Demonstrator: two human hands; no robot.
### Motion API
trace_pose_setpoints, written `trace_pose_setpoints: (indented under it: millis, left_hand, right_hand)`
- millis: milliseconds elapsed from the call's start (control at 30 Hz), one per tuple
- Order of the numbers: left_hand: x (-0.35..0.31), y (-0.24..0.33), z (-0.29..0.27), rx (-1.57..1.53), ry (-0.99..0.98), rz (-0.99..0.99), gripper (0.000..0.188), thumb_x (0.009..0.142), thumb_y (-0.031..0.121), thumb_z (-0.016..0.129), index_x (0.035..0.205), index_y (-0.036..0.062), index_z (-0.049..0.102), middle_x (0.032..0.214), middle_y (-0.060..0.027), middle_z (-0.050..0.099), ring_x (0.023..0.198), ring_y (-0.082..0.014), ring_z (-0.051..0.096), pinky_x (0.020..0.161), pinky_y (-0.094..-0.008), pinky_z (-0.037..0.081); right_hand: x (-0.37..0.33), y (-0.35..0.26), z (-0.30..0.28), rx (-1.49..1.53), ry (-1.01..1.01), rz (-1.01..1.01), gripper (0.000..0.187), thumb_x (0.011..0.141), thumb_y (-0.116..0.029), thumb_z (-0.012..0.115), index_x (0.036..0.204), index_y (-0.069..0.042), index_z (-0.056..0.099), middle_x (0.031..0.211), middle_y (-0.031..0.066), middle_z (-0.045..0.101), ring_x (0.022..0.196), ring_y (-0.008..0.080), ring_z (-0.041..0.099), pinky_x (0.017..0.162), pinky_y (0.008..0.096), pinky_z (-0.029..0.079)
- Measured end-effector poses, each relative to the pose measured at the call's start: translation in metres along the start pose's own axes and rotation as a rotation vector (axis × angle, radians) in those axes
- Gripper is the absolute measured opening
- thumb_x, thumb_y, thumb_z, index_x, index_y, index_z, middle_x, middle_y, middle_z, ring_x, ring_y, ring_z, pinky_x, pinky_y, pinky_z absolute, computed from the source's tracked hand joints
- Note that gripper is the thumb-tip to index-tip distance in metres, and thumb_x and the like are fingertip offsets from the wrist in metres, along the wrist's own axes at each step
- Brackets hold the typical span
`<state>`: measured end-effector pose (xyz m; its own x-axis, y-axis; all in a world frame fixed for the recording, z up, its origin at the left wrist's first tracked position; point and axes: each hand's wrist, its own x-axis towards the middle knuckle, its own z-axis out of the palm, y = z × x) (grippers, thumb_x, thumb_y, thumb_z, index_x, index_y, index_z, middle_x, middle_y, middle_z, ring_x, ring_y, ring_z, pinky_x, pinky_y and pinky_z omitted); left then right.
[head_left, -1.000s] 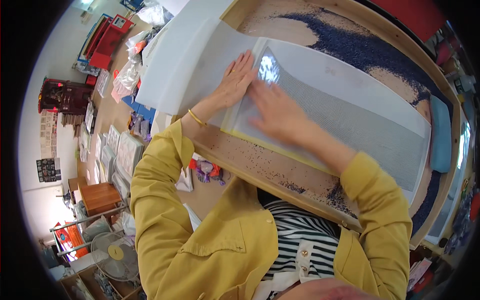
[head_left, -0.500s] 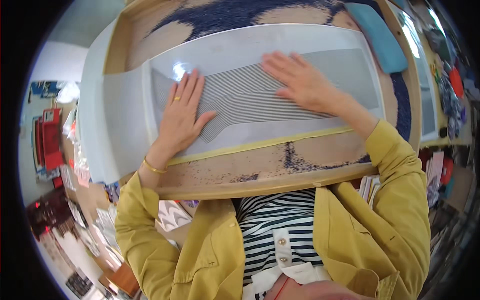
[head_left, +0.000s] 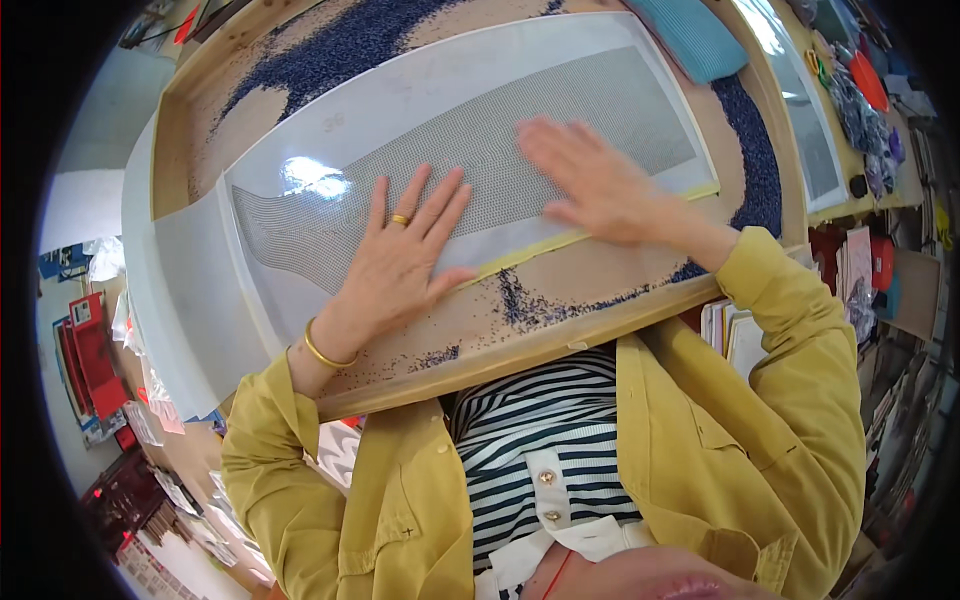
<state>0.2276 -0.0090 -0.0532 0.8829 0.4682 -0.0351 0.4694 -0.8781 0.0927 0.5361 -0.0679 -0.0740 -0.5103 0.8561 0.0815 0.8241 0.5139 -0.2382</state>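
Observation:
A glossy translucent sheet (head_left: 400,100) with a yellow strip along its near edge lies in a shallow wooden tray (head_left: 450,385). On it a band of fine grey dotted pattern (head_left: 610,110) curves from left to right. My left hand (head_left: 410,245), wearing a ring and a bangle, rests flat over the pattern's left half, fingers spread. Over the right half is my right hand (head_left: 600,190), palm down with fingers stretched out; motion blurs it slightly. I cannot tell whether its palm touches the sheet. Neither hand holds anything.
Tiny dark blue grains (head_left: 340,55) lie heaped along the tray's far side, with more by its right wall and near edge. A folded teal cloth (head_left: 690,35) sits at the back right corner. White backing film (head_left: 195,290) hangs over the left side. Beyond are cluttered shelves.
The view has turned, so the tray sits tilted. My left hand has slid rightward along the patterned sheet, its fingers wider apart. My right hand remains over the right half, still blurred.

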Motion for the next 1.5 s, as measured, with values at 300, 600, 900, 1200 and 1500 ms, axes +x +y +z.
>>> trace_pose_setpoints:
  millis: [300, 600, 900, 1200, 1500]
  left_hand:
    - [-0.039, 0.0, -0.014, 0.004, -0.202, 0.176, 0.077, 0.1, 0.063, 0.03, 0.158, 0.0118, 0.026, 0.166, -0.0031, 0.021, 0.154, -0.0238, 0.015, 0.126, -0.0484, 0.004]
    - [-0.053, 0.001, -0.011, -0.044, -0.189, 0.188, 0.078, 0.101, 0.064, 0.023, 0.158, 0.0111, 0.024, 0.166, -0.0031, 0.022, 0.154, -0.0226, 0.015, 0.127, -0.0457, 0.001]
    - [-0.095, -0.001, -0.025, -0.401, -0.275, -0.006, 0.066, 0.104, 0.054, 0.031, 0.157, 0.0141, 0.031, 0.166, -0.0024, 0.023, 0.154, -0.0213, 0.014, 0.126, -0.0458, 0.003]
    - [-0.027, -0.044, -0.053, -0.737, 0.086, -0.363, 0.052, 0.099, 0.038, 0.06, 0.142, 0.01, 0.056, 0.144, -0.0084, 0.057, 0.137, -0.026, 0.049, 0.112, -0.0335, 0.041]
    - [-0.015, -0.053, 0.004, 0.22, 0.21, -0.133, 0.071, 0.101, 0.05, 0.047, 0.156, 0.009, 0.029, 0.163, -0.0072, 0.03, 0.15, -0.0263, 0.029, 0.122, -0.0409, 0.028]
  right_hand:
    - [0.005, -0.05, 0.002, 0.122, -0.152, -0.348, 0.07, 0.103, -0.048, 0.037, 0.157, -0.006, 0.026, 0.164, 0.0117, 0.025, 0.152, 0.0273, 0.02, 0.125, 0.0466, 0.012]
    - [0.092, -0.021, 0.027, -0.073, 0.123, -0.354, 0.055, 0.107, -0.041, 0.035, 0.153, -0.012, 0.037, 0.16, 0.0038, 0.037, 0.149, 0.0212, 0.03, 0.125, 0.0409, 0.016]
    - [0.044, 0.031, 0.015, -0.251, 0.064, -0.087, 0.061, 0.106, -0.052, 0.025, 0.158, -0.02, 0.027, 0.165, -0.0021, 0.023, 0.154, 0.0204, 0.013, 0.126, 0.0477, 0.001]
    - [-0.001, -0.036, -0.009, 0.113, -0.241, -0.412, 0.055, 0.107, -0.045, 0.029, 0.156, -0.02, 0.032, 0.165, -0.0007, 0.026, 0.154, 0.0196, 0.015, 0.126, 0.0502, 0.0]
    - [0.02, 0.04, -0.023, -0.068, 0.295, -0.01, 0.052, 0.107, -0.039, 0.034, 0.157, -0.024, 0.032, 0.163, -0.0017, 0.03, 0.153, 0.0204, 0.019, 0.125, 0.0485, 0.004]
